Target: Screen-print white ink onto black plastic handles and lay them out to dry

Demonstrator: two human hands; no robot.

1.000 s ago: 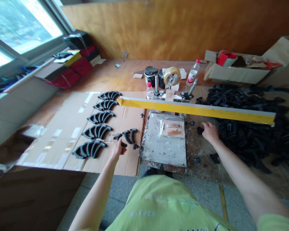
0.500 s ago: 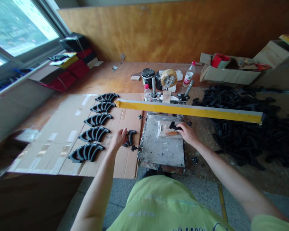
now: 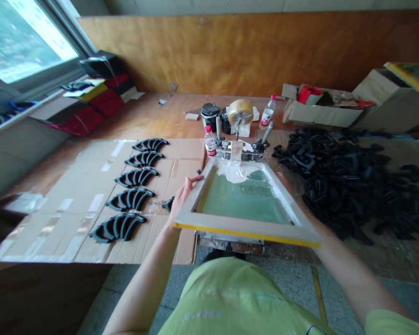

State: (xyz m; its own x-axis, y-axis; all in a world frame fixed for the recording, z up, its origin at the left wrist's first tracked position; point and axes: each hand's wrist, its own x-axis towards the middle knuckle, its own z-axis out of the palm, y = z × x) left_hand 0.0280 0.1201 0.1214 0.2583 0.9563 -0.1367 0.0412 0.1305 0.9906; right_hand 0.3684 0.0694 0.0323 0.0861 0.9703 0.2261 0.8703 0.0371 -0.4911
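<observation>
A screen printing frame (image 3: 185, 217) with a green mesh (image 3: 242, 202) is tilted down over the work plate, its near edge still raised. White ink (image 3: 234, 173) lies at the mesh's far end. My left hand (image 3: 182, 197) is closed on the frame's left rail, fingers along the side. My right hand (image 3: 282, 180) is at the right rail, mostly hidden behind it, its fingers unclear. The jig and black handle-like piece on the plate are hidden under the frame. Beside my left hand, a curved black piece (image 3: 168, 204) lies partly covered on the cardboard.
Rows of nested curved black pieces (image 3: 118, 228) lie on the cardboard (image 3: 61, 223) at left. A large heap of black pieces (image 3: 349, 181) spreads at right. Behind the frame stand clamp posts (image 3: 267, 132), bottles (image 3: 267, 114), a black tub (image 3: 210, 114) and a tape roll (image 3: 239, 111).
The screen frame has swung down from nearly level above the plate. My right hand has let go of the black piece and moved to the frame's side; my left hand has moved to its left rail.
</observation>
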